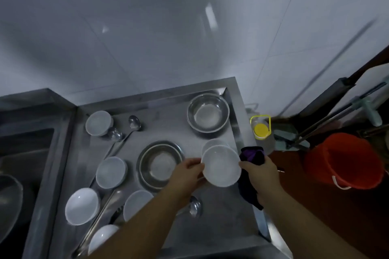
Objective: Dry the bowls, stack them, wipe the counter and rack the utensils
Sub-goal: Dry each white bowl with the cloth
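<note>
White bowl [221, 166] gripped by both hands, left hand [190, 169], right hand [260, 171] also clutching purple cloth [252, 154]

The scene is dimly lit, with a cold bluish cast. Soft streaks of glare are seen on the tiled wall [189, 27], smeared by motion blur. Dull reflections are carried by the steel counter [221, 227], brightest at its back right corner, where a steel basin [208, 114] gleams. Straight lines are bowed toward the frame edges (wide-angle distortion). Everything is rendered soft, and the left edge is lost in shadow.
</note>
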The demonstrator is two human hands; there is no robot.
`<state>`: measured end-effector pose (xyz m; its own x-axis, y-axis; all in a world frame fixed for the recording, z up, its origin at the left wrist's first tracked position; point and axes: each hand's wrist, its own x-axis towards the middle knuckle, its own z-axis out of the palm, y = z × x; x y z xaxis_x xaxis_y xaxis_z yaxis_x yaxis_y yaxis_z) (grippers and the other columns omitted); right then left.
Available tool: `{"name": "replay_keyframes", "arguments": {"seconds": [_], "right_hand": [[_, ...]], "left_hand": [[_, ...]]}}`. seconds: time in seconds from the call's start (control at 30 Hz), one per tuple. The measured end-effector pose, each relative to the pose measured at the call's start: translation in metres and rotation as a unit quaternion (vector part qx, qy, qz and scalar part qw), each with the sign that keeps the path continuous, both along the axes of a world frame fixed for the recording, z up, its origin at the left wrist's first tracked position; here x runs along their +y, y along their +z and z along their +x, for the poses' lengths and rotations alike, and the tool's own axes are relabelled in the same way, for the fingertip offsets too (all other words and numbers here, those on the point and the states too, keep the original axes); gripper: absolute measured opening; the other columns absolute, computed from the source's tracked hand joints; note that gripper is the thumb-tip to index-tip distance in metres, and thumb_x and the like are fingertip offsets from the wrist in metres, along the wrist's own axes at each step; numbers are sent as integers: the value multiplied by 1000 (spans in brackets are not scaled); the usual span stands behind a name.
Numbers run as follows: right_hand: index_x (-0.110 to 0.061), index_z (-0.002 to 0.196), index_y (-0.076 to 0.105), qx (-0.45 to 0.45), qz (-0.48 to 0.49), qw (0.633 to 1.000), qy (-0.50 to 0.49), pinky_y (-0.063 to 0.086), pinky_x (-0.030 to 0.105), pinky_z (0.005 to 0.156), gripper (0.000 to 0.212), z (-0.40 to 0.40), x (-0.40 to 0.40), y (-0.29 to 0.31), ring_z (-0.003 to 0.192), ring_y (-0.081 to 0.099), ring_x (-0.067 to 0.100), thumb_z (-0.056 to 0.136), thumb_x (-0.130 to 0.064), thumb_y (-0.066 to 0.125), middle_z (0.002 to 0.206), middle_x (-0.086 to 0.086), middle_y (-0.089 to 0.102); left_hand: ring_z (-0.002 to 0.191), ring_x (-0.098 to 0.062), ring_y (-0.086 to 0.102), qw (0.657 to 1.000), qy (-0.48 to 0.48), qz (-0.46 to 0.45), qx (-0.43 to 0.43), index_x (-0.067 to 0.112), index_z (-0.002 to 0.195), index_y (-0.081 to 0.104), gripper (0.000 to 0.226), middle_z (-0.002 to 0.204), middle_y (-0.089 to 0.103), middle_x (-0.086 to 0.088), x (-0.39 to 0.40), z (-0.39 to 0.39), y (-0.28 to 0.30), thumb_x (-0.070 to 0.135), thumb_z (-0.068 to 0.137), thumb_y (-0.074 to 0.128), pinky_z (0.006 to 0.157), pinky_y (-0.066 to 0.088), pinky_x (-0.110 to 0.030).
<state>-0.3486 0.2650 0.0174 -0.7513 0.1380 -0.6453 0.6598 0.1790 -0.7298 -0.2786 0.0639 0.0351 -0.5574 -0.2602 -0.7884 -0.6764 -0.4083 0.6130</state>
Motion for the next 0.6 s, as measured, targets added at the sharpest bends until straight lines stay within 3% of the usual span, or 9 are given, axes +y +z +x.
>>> {"name": "replay_keyframes", "arguments": {"seconds": [0.1, 0.17, 0.27, 0.33, 0.43, 0.6], "right_hand": [[-18, 112, 65, -6, 20, 999, 25, 58, 55, 87, 39, -21, -3, -19, 93, 66, 32, 80, -13, 86, 102, 10, 68], [-19, 115, 63, 0, 34, 999, 37, 55, 44, 75, 43, -33, -7, -32, 85, 63, 24, 80, -15, 86, 98, 6, 67], [-21, 111, 61, 4, 53, 997, 52, 44, 31, 58, 39, -49, -14, -50, 76, 59, 14, 80, -17, 84, 90, 0, 64], [-22, 103, 60, 9, 64, 996, 56, 41, 27, 54, 34, -55, -19, -60, 70, 55, 11, 80, -15, 83, 83, -2, 61], [-17, 96, 58, 21, 80, 995, 63, 42, 28, 58, 31, -59, -25, -69, 68, 53, 19, 79, -7, 82, 79, 3, 59], [-7, 101, 60, 28, 96, 992, 72, 45, 24, 51, 30, -61, -31, -73, 65, 53, 21, 80, -4, 81, 77, 5, 57]], "left_hand": [[98, -24, 78, 999, 12, -30, -21, 9, 118, 72, 19, 108, 79, -10, 4, -18, -22, 12, 100, 69, 82, 66, -36], [99, -23, 76, 998, 21, -47, -32, 9, 118, 73, 18, 109, 78, -9, 3, -30, -36, 11, 101, 68, 82, 65, -34], [95, -20, 76, 997, 24, -66, -41, 10, 117, 73, 17, 106, 78, -7, 1, -46, -55, 8, 102, 65, 75, 65, -27], [93, -19, 75, 995, 19, -89, -51, 11, 117, 73, 17, 102, 77, -4, -1, -53, -68, 8, 102, 64, 79, 66, -30], [101, -26, 75, 991, 9, -121, -64, 13, 118, 76, 20, 106, 77, -5, -1, -58, -85, 11, 101, 65, 96, 62, -46], [101, -22, 74, 983, 8, -168, -70, 20, 118, 79, 23, 103, 78, 5, 0, -57, -101, 17, 100, 65, 98, 61, -47]]}}
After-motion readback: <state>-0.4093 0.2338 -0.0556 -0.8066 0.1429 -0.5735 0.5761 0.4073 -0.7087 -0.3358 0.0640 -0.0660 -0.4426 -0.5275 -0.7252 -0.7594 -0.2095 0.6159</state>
